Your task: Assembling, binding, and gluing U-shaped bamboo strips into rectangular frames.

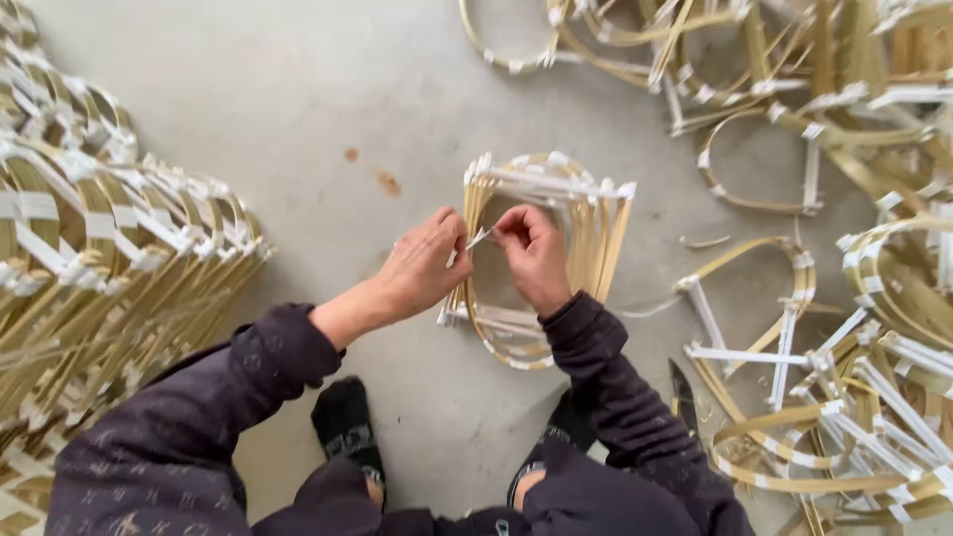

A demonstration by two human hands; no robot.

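While pinched between fingers of left hand and right hand, thin white strip over stacked flat bamboo hoops

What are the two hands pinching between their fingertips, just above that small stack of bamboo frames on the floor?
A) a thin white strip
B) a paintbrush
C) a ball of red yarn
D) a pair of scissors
A: the left hand and the right hand meet over the stack of bamboo frames, and a thin white strip runs between their fingertips; no scissors, yarn or brush shows there.
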